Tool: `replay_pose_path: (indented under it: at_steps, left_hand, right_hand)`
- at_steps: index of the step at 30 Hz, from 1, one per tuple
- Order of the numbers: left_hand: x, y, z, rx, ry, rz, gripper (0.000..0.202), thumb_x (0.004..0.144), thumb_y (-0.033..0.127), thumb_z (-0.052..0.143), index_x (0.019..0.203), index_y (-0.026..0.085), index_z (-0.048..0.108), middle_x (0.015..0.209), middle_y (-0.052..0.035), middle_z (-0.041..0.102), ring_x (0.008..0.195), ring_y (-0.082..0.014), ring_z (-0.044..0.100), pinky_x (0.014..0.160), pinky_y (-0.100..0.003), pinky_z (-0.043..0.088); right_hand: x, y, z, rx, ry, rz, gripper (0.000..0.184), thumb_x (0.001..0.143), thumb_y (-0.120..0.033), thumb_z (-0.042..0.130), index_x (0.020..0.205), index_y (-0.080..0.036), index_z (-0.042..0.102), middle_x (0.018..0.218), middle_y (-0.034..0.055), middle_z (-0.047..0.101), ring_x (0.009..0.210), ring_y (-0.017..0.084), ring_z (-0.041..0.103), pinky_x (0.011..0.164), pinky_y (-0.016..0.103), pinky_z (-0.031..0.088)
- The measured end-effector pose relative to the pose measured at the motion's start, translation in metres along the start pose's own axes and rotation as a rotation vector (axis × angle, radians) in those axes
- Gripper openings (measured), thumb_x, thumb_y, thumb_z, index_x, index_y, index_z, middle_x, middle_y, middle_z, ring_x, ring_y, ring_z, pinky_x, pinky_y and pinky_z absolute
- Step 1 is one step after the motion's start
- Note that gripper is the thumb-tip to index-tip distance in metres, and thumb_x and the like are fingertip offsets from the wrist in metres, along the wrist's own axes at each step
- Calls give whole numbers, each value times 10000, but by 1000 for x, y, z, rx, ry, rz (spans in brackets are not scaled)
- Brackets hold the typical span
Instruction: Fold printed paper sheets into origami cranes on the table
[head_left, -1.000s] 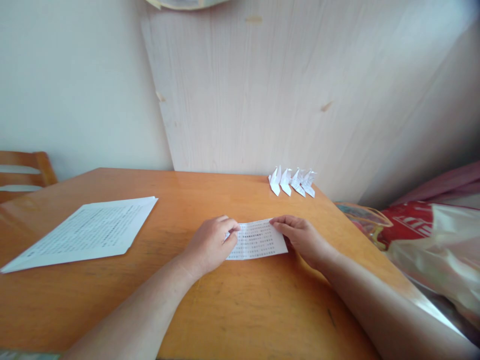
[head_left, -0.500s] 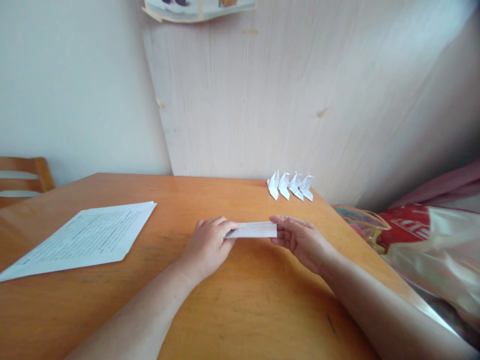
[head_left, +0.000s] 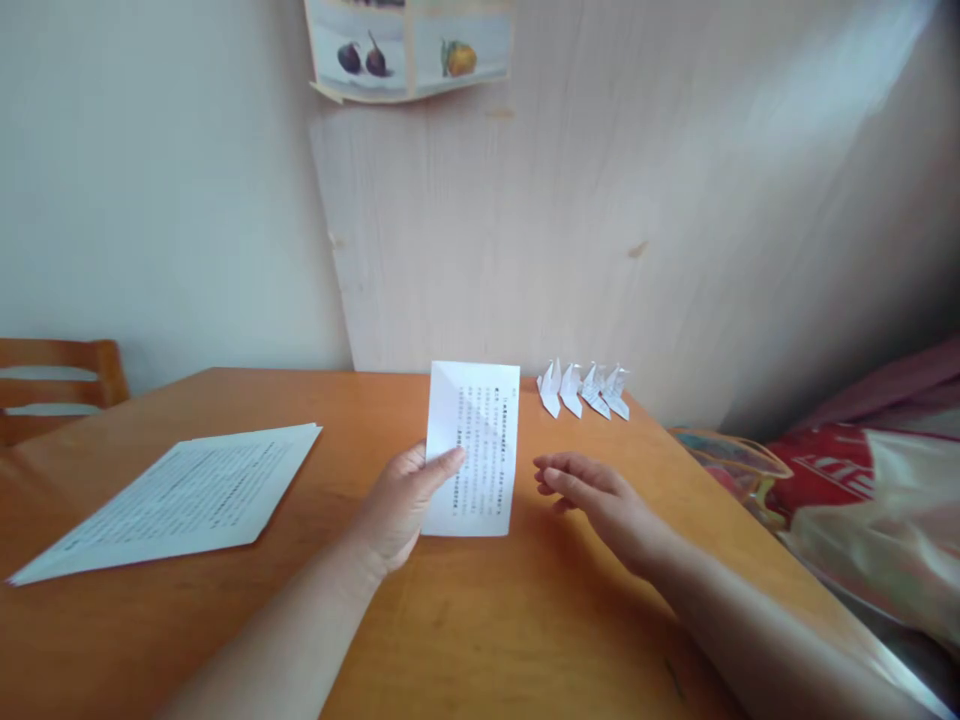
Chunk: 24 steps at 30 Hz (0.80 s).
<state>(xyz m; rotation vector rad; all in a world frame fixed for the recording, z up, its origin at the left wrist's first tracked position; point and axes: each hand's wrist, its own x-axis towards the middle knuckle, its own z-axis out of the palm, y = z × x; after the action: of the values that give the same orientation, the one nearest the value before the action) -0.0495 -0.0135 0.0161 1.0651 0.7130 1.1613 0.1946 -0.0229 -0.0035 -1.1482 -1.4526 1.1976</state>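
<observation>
A folded sheet of paper (head_left: 484, 440) with printed text is held upright above the table, its printed face toward me. My left hand (head_left: 405, 500) grips its left edge, thumb across the front and the other fingers hidden behind. Just right of the paper, my right hand (head_left: 589, 490) is apart from it, fingers half curled with gaps between them and nothing held. Several folded white paper figures (head_left: 592, 392), like origami birds, stand in a row at the table's back right.
A stack of printed sheets (head_left: 187, 500) lies on the wooden table (head_left: 450, 640) at the left. Behind it stands a wooden chair (head_left: 67, 375). Red and white bags (head_left: 832, 480) sit beyond the right edge. Fruit pictures (head_left: 420, 55) hang on the wall.
The paper, earlier flat and edge-on between both hands, is now upright in my left hand. My right hand has let go of it. The view has tilted up slightly.
</observation>
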Motion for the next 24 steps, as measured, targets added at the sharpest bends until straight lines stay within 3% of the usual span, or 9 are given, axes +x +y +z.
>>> replay_pose_path:
  at_steps: [3,5,9,12,16,18,21,24]
  left_hand:
    - [2,-6,4,-111,-3,-43,471,845,352,747,1248,131,642,1177,-165,720,1039,-308,698,936,-486,532]
    - [2,-11,6,-140,-7,-59,475,835,344,758,1243,133,637,1186,-169,715,1060,-312,690,952,-490,521]
    - [3,-16,7,-53,10,-6,399,852,352,732,1175,137,641,1201,-156,705,1110,-299,662,997,-475,490]
    - [8,-17,0,130,185,124,405,847,355,727,1180,165,596,1229,-131,681,1142,-279,638,1032,-471,463]
    - [18,-17,-20,527,609,325,599,815,378,744,1327,213,480,1444,-140,500,1340,-289,478,1123,-487,372]
    - [20,-15,-28,782,676,433,619,808,382,742,1345,222,477,1478,-133,464,1379,-299,429,1151,-500,328]
    - [15,-13,-27,1015,452,506,342,881,351,645,1194,225,592,1244,-75,649,1214,-250,580,1099,-451,400]
    - [6,-15,-13,1146,85,418,198,911,286,565,1085,245,651,1136,-38,692,1107,-223,631,1012,-408,464]
  right_hand:
    - [-4,1,8,-9,-195,-11,334,889,-464,642,1104,-212,683,1085,62,695,1022,223,617,888,361,465]
    - [-4,5,12,7,-259,14,273,865,-435,674,1001,-198,687,1020,58,706,941,209,628,846,347,471]
    - [-1,11,11,108,-183,94,176,802,-338,707,792,-193,608,739,-9,643,664,131,550,639,268,420]
    - [1,8,3,173,-127,138,122,767,-267,684,780,-197,583,666,-30,608,596,118,524,567,247,383]
    - [3,4,-8,215,-161,221,148,725,-236,678,857,-174,650,785,31,704,687,162,620,633,279,458]
    - [4,3,-14,191,-214,267,178,721,-242,680,879,-160,686,825,53,725,708,174,638,653,292,479]
    - [5,4,-20,95,-319,295,208,737,-266,681,910,-158,724,841,54,732,714,174,642,657,293,490]
    - [6,5,-22,-16,-350,260,215,765,-287,680,943,-175,720,823,35,716,703,163,633,639,281,481]
